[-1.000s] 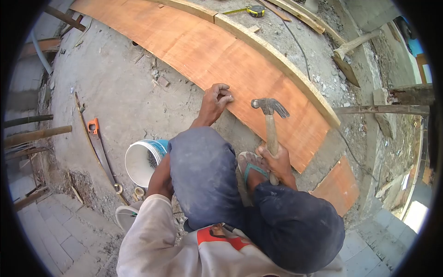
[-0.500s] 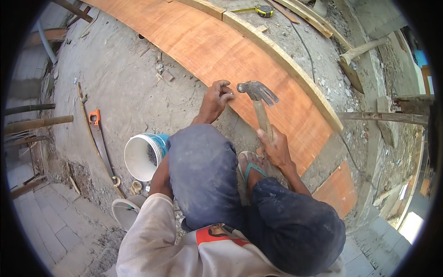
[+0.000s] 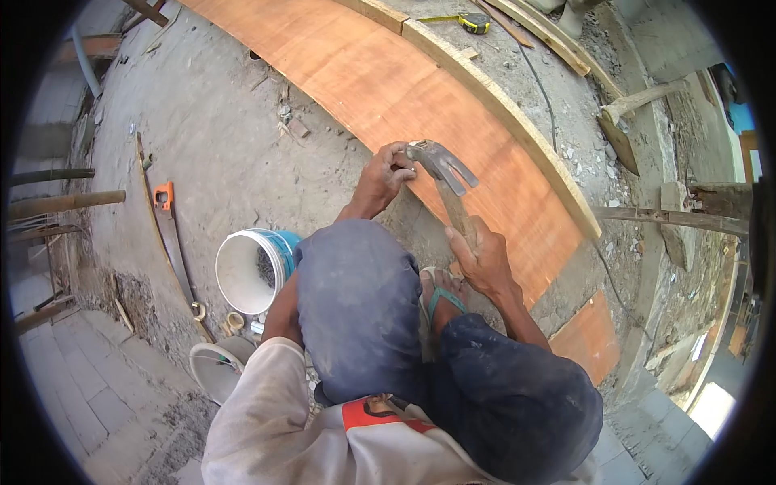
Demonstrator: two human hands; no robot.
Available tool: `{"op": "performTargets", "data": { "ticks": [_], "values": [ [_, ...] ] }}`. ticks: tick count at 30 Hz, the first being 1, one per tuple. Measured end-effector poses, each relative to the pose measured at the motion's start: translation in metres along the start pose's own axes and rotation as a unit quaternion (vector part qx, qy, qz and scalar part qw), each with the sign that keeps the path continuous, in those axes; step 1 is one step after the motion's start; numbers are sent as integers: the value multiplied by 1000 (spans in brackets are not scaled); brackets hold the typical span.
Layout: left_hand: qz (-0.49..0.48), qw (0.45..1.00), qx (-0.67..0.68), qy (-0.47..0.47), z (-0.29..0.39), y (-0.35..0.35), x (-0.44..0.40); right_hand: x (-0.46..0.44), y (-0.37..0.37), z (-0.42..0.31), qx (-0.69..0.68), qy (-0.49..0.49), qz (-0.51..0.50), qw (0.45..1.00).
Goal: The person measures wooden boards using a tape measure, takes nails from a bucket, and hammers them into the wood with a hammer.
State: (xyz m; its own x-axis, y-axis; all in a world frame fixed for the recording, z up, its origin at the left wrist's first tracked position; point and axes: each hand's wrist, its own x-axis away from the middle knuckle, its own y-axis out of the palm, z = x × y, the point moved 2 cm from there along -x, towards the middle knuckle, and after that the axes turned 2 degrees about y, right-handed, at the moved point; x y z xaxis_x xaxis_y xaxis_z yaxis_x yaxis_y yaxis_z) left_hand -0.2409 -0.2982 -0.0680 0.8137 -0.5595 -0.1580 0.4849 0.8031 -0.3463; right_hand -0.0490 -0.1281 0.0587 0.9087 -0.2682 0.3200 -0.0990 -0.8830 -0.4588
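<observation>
My left hand (image 3: 383,179) is at the near edge of the long plywood sheet (image 3: 356,69), its fingers pinched round a small shiny thing too tiny to make out. In my right hand (image 3: 485,263) is the wooden handle of a claw hammer (image 3: 454,212). The hammer's head is over the plywood, right beside my left fingertips, with the claw pointing to the right. Along the far edge of the sheet runs a wooden batten (image 3: 509,121).
On the left lie an orange-handled saw (image 3: 164,199) and a thin strip of wood. A white bucket (image 3: 246,273) with dark bits inside stands by my left knee. Beyond the batten are a tape measure (image 3: 474,23) and a hoe (image 3: 621,129).
My right hand has brought the hammer's head leftward and up to my left fingers. My left hand stays at the plywood's edge, still pinched. The whole view has shifted slightly.
</observation>
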Motion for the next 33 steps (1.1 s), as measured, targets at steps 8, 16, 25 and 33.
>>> {"op": "performTargets", "data": {
  "ticks": [8,16,25,33],
  "values": [
    [255,902,140,-318,-8,-2,-4,-1,-2,-1,-22,-156,44,986],
    [141,854,403,-298,-38,-2,-18,-6,-13,-18,24,83,-52,995],
    [141,865,381,-293,-47,2,-14,-26,1,34,106,23,-24,994],
    [146,867,358,-315,-58,4,-14,-18,9,14,-40,-258,145,955]
  ]
}}
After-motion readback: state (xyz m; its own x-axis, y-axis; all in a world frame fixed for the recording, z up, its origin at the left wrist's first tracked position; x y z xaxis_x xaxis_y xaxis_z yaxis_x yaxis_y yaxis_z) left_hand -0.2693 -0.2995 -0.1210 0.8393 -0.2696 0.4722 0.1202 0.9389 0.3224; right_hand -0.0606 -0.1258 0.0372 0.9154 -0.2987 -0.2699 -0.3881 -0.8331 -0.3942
